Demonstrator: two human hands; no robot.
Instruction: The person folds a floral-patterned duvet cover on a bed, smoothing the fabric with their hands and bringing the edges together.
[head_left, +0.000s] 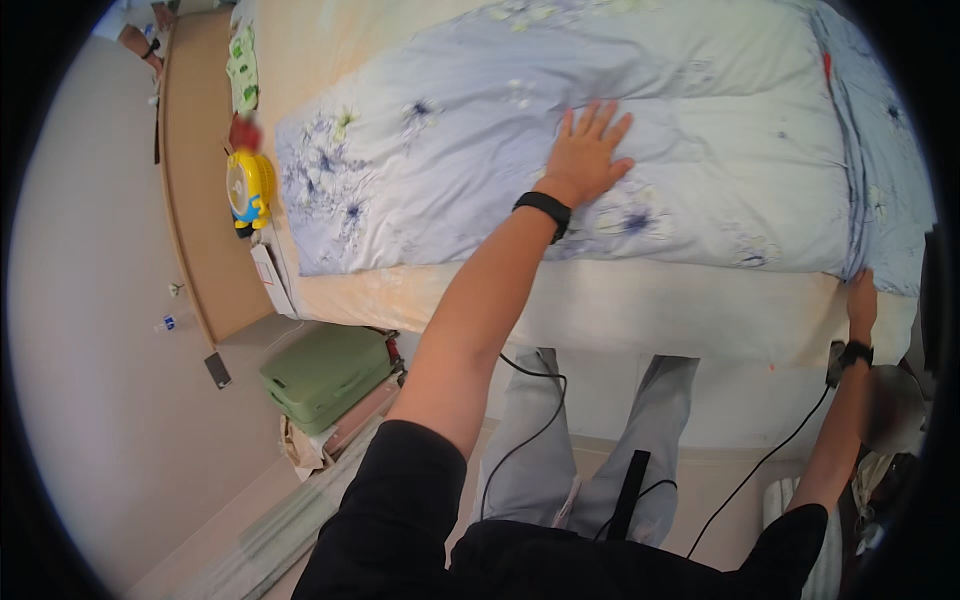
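Note:
A floral quilt (465, 172) in pale blue and white lies spread on a bed with a cream and peach sheet (600, 300). My left hand (581, 157), a black band on its wrist, rests palm down on the quilt with its fingers spread. At the far right, my right hand (862, 300) is at the quilt's near corner, beside a gathered fold (851, 172) that runs up from it. Its fingers are partly hidden, so whether they grip the cloth does not show. A small dark device with a black cable (835, 364) hangs near the right wrist.
A wooden headboard ledge (199, 150) stands at the left, with a yellow and blue toy-shaped fan (251, 187) and a white box (271, 279) beside it. A green suitcase (330, 371) is on the floor. Black cable (564, 405) hangs over my legs. Another person's hand (142, 46) shows at top left.

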